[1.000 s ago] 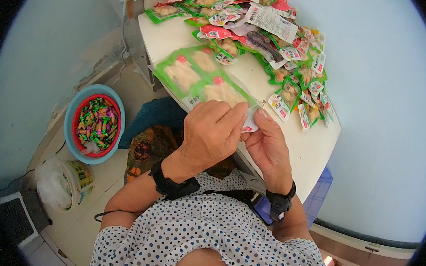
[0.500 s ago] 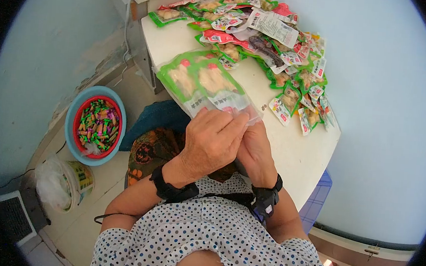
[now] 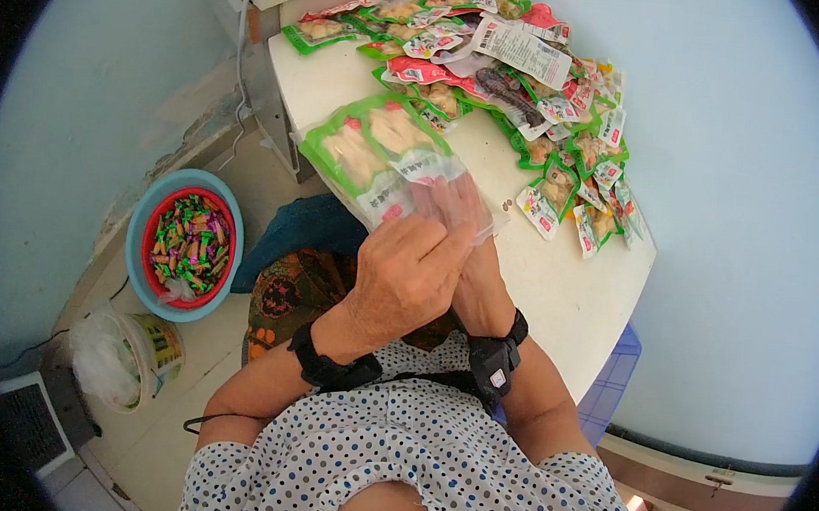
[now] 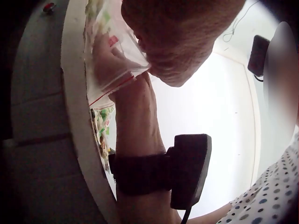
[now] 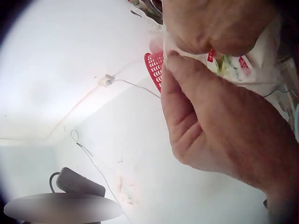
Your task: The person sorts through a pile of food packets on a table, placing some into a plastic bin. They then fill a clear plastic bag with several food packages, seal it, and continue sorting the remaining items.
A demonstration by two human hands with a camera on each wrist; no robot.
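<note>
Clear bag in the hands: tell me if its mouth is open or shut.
Open. The right hand is inside the clear bag, fingers showing through the plastic, while the left hand pinches its edge.

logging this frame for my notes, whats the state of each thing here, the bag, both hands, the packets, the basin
clear bag: lifted off the table, mouth open, green snack packs inside
left hand: pinches the bag's edge
right hand: fingers inside the bag mouth
loose packets: heaped flat on the table
table: bears the packets
basin: on the floor, full of wrapped sweets
</note>
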